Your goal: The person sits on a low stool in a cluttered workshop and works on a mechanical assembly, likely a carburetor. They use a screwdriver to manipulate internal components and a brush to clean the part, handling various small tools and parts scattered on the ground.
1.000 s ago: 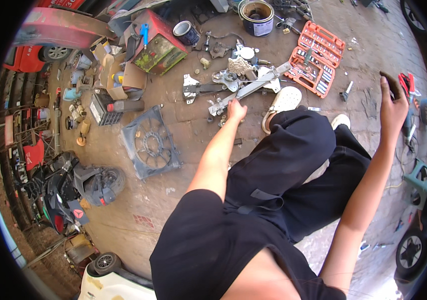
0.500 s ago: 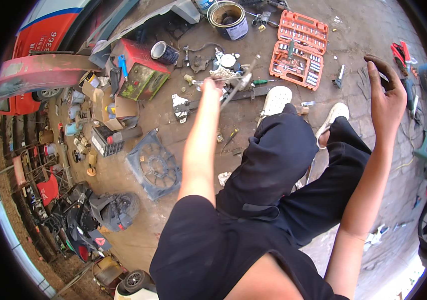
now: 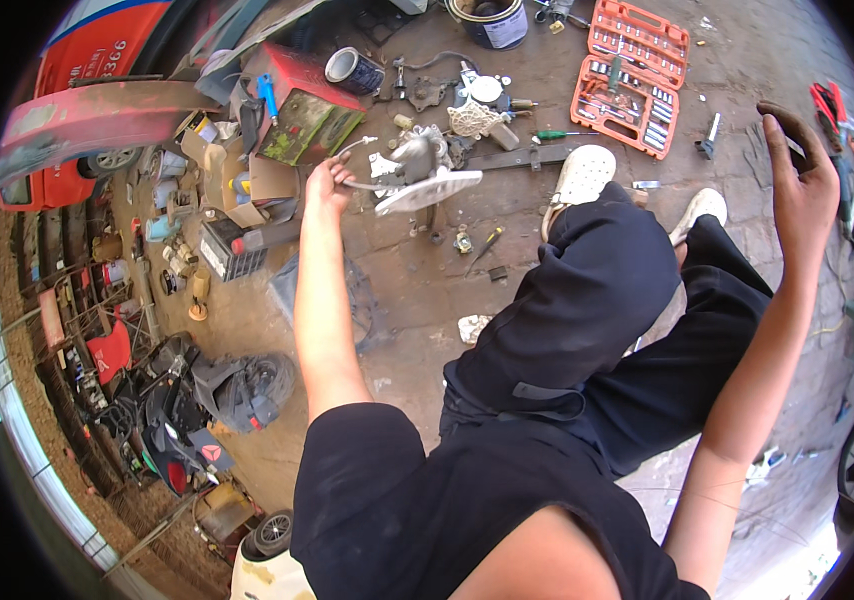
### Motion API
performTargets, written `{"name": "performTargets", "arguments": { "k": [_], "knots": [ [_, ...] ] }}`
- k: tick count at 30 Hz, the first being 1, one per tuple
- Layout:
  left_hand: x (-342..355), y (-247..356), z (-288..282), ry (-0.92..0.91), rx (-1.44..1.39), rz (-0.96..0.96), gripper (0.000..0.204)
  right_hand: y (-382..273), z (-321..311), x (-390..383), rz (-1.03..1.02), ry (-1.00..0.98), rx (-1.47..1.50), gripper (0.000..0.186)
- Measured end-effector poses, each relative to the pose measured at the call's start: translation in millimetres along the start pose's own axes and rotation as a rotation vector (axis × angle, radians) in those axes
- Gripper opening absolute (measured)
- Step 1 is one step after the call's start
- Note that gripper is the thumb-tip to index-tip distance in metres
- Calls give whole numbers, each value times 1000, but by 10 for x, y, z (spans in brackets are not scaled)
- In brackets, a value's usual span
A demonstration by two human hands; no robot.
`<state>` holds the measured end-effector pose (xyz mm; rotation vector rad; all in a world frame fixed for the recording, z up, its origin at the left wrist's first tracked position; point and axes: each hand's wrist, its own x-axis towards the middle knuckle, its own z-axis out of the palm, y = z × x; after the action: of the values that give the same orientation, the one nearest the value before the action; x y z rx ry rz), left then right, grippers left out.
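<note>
My left hand [image 3: 327, 184] is closed round a thin arm of a grey metal part [image 3: 429, 190]. This part has a flat pale plate and a lumpy body, and is blurred by motion; its exact kind I cannot make out. It is held above the floor, left of my knees. Out to the right, my right hand [image 3: 802, 165] is raised with curved, dark-smudged fingers apart from the thumb, and no object shows in it. Beyond the held part lie a round-topped metal mechanism [image 3: 485, 92] and a long dark metal bar [image 3: 522, 158].
An open orange socket set [image 3: 627, 110] lies ahead, with a green-handled screwdriver [image 3: 552, 134] beside it. A red-and-green box [image 3: 312, 125], an open can [image 3: 354, 70] and a bucket [image 3: 492, 25] stand farther off. Red-handled pliers [image 3: 827, 110] lie right; a fan shroud [image 3: 347, 300] left.
My left hand has moved left, carrying the metal part, which has turned so its flat plate shows. My right hand keeps its raised pose. The whole view has shifted slightly.
</note>
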<state>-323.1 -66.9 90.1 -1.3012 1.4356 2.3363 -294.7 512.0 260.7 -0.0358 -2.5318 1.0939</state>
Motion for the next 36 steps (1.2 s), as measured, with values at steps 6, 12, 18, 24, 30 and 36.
{"name": "performTargets", "arguments": {
  "k": [6, 12, 18, 24, 30, 36],
  "knots": [
    [-315, -90, -876, 39, 896, 29, 25, -24, 19, 7, -41, -55, -15, 20],
    [-1010, -648, -1485, 76, 781, -120, 23, -101, 143, -19, -72, -132, -85, 22],
    [-1366, -1047, -1601, 74, 838, -112, 23, -136, 236, -21, -84, -177, -84, 22],
    [-1532, -1977, -2121, 61, 1019, 98, 27, -75, 240, -47, -65, -153, -89, 23],
    [-1497, -2758, -1985, -172, 1286, 92, 49, -81, 311, -112, -68, -185, -87, 23],
    [-838, -2492, -1331, 432, 1249, 540, 73, -86, 282, -152, -70, -190, -69, 22]
  ]
}}
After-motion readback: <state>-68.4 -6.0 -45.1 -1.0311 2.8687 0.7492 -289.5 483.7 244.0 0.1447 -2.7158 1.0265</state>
